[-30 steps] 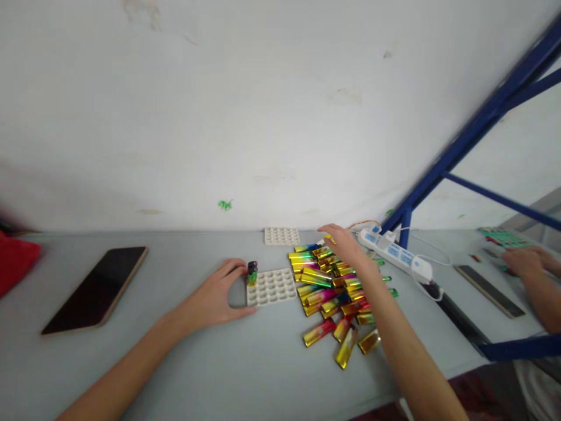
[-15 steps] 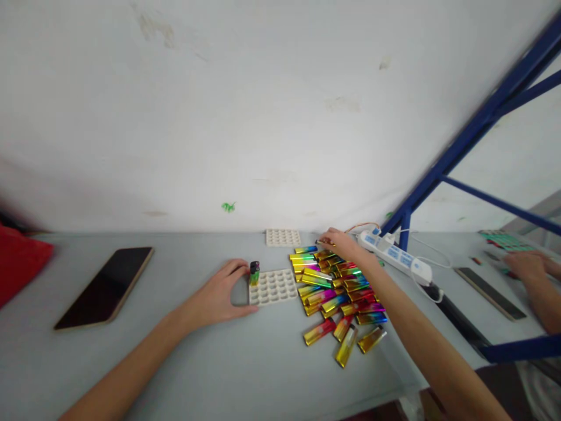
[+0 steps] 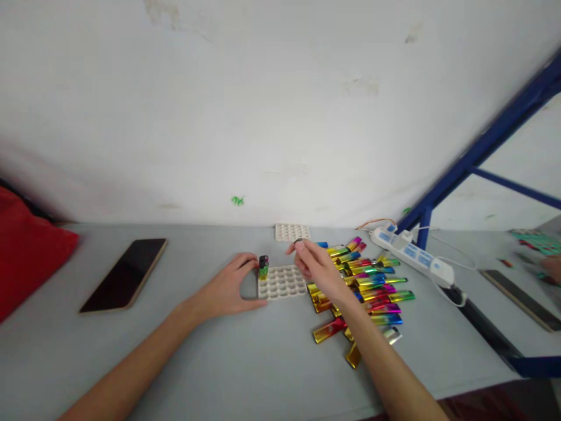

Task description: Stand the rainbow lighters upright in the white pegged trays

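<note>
A white tray (image 3: 283, 286) with rows of round-ended holes lies on the table. One lighter (image 3: 263, 269) with a black top and a green-yellow metallic body stands upright in its back left corner. My left hand (image 3: 230, 286) grips the tray's left end, thumb at the front corner and fingers at the back by the standing lighter. Above the tray's right side, my right hand (image 3: 318, 266) is closed in a pinch on another lighter (image 3: 298, 240); only its dark end shows past the fingers. Right of the tray lies a pile of shiny multicoloured lighters (image 3: 372, 292), partly hidden under my right forearm.
Against the wall sits a second white tray (image 3: 292, 232). A phone-like dark slab (image 3: 125, 275) lies at left, near a red object (image 3: 33, 251). On the right are a white power strip (image 3: 412, 255) with cables, a blue metal frame (image 3: 456, 175) and another person's blurred hand (image 3: 551, 269).
My right hand has moved left from the far side of the lighter pile to above the tray, carrying a lighter. My left hand stays at the tray. The view has shifted slightly.
</note>
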`<move>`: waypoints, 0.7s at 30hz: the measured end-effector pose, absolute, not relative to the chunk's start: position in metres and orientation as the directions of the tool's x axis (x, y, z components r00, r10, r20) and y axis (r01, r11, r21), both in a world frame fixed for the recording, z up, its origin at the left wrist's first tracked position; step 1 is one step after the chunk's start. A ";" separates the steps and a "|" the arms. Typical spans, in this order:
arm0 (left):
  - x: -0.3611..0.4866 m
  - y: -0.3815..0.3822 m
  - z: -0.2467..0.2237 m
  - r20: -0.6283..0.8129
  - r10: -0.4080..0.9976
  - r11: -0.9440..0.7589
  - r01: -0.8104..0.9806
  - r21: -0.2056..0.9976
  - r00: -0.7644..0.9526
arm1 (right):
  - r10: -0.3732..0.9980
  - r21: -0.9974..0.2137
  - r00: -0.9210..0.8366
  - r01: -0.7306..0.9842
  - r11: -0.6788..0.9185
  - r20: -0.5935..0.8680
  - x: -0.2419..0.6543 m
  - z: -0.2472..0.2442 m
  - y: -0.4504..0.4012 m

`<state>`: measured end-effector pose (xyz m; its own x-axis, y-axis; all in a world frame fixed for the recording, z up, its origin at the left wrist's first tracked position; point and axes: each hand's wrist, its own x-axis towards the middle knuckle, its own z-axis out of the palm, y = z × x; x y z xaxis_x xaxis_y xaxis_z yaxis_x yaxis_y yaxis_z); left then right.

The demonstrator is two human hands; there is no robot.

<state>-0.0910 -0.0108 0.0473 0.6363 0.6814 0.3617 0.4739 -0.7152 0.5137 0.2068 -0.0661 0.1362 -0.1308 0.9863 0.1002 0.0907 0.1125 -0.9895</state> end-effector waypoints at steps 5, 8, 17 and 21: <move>-0.091 -0.013 0.051 0.337 0.693 -0.702 0.489 0.518 0.637 | 0.980 -0.917 -0.014 0.351 0.191 0.198 0.194 0.116 -0.073; -0.092 -0.013 0.051 0.322 0.698 -0.695 0.498 0.519 0.639 | 0.980 -0.894 -0.013 0.409 0.184 0.196 0.193 0.107 -0.077; -0.094 -0.013 0.050 0.322 0.696 -0.702 0.510 0.498 0.642 | 0.986 -0.855 -0.035 0.493 0.160 0.164 0.186 0.098 -0.085; -0.094 -0.012 0.049 0.331 0.696 -0.701 0.503 0.506 0.637 | 0.970 -0.830 -0.043 0.509 0.228 0.239 0.186 0.098 -0.087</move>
<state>-0.0940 -0.0124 0.0489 0.6373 0.6958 0.3311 0.5026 -0.7011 0.5058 0.1864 -0.0869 0.0984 -0.0435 0.9700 0.2393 0.5093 0.2275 -0.8300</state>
